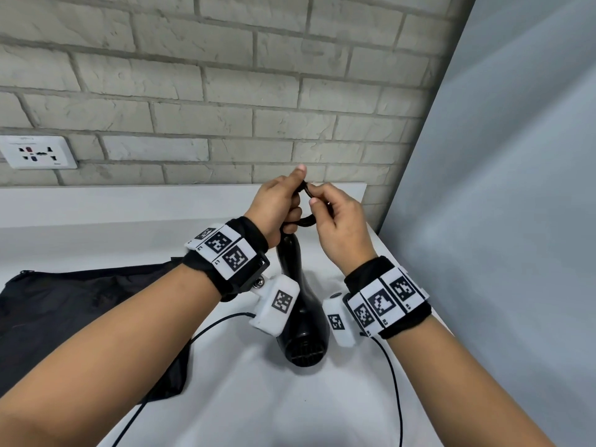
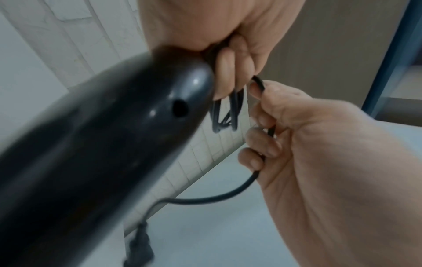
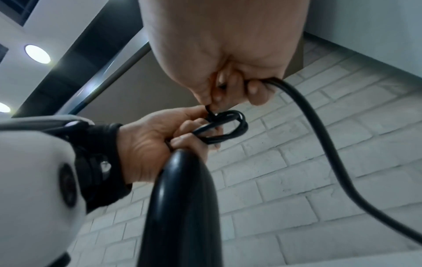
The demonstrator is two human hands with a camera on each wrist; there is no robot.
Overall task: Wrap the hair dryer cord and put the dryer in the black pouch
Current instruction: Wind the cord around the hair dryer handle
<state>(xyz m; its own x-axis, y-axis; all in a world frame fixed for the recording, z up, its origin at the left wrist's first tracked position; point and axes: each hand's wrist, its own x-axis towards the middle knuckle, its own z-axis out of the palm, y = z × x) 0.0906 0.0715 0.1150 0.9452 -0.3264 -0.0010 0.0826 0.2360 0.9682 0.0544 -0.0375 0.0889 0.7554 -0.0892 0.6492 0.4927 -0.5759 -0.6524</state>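
**Both hands on the cord above the dryer handle**

Gripping the top end of the glossy black plastic hair dryer (image 1: 298, 304) by its handle, the left hand (image 1: 279, 209) also traps several small loops of the thin black rubber cord (image 3: 224, 126) under its curled fingers (image 2: 224, 72), the thumb raised above them. Just beside that grip, on its right, the right hand (image 1: 338, 227) pinches the same cord between thumb and bent fingers, the two hands nearly touching. From the right-hand pinch the free length of cord drops away below and trails off toward the person. Below the left-hand grip the dryer hangs handle-up, its round grilled rear end lowest and nearest the white tabletop (image 1: 258, 398); whether it touches the top cannot be told. In the left wrist view a dark plug (image 2: 139, 247) lies blurred on the surface, well below both hands. Left of and below the grip, the flat black fabric pouch (image 1: 80, 304) lies on the table, partly under the left forearm. Beyond the hands stands a pale grey brick wall (image 1: 225, 91), with a white wall socket (image 1: 38, 152) well to the left of the grip.
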